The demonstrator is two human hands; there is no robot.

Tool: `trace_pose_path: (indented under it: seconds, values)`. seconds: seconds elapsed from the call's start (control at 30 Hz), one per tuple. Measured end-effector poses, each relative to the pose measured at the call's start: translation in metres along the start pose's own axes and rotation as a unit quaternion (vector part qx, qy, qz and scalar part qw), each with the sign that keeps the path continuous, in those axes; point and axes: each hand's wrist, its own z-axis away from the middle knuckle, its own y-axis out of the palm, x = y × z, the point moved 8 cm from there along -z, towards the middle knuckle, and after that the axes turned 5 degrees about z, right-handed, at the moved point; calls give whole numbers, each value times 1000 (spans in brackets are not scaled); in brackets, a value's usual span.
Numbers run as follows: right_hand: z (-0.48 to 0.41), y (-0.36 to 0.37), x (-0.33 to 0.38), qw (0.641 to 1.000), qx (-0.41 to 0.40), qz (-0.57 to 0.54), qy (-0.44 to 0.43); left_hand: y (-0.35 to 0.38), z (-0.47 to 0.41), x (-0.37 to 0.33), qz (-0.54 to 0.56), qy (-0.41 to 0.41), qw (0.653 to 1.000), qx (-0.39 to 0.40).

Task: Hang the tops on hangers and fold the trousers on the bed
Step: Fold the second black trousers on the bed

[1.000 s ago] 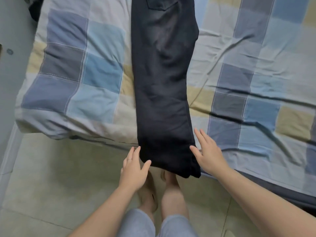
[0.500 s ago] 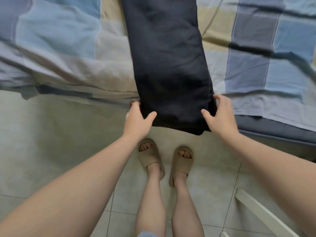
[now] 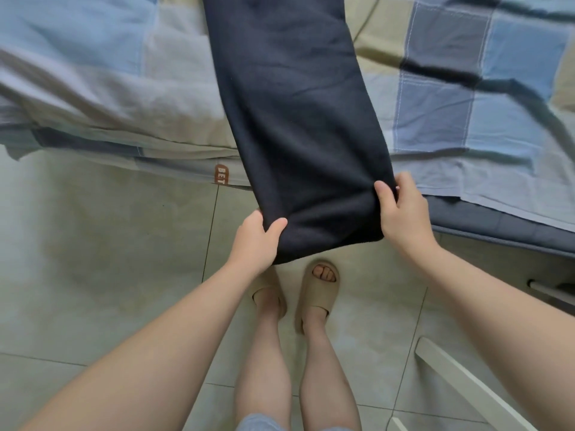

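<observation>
Trousers [image 3: 295, 119] lie lengthwise on the bed [image 3: 93, 73], with the near end hanging past the bed's front edge, above the floor [image 3: 109, 244]. Your left hand [image 3: 253, 244] grips that end's left corner and your right hand [image 3: 404, 213] grips its right corner. Your 2 feet [image 3: 320, 290] stand on the floor just before the hem. A slat [image 3: 466, 387] lies to the right of your feet.

**Near-black trousers [image 3: 295, 119] on a check of blues**

The trousers are plain, very dark navy. The bed sheet [image 3: 466, 88] is checked in pale blue, slate blue, grey and beige squares, with a small brown label [image 3: 221, 174] lettered white at its near edge. The floor [image 3: 109, 244] tiles are pale greenish cream; the slippers [image 3: 317, 290] are beige.
</observation>
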Motion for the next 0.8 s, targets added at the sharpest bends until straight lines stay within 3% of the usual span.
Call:
trace_pose_path:
  seconds: [0.23, 0.4, 0.57, 0.7, 0.8]
  values:
    - [-36, 17, -16, 995, 25, 82, 50, 18, -19, -1, 38, -85, 996, -8]
    - [-55, 36, -6, 996, 51, 13, 75, 1, -32, -7, 119, -102, 975, -154]
    - [-44, 42, -17, 987, 108, -48, 109, 14, -27, 6, 87, -93, 990, -69]
    - [-23, 39, -24, 967, 176, -126, 131, 9, -12, 8, 124, -104, 985, -54]
    - [-1, 29, -25, 959, 210, -122, 143, 2, 8, 1, 138, -104, 984, -42]
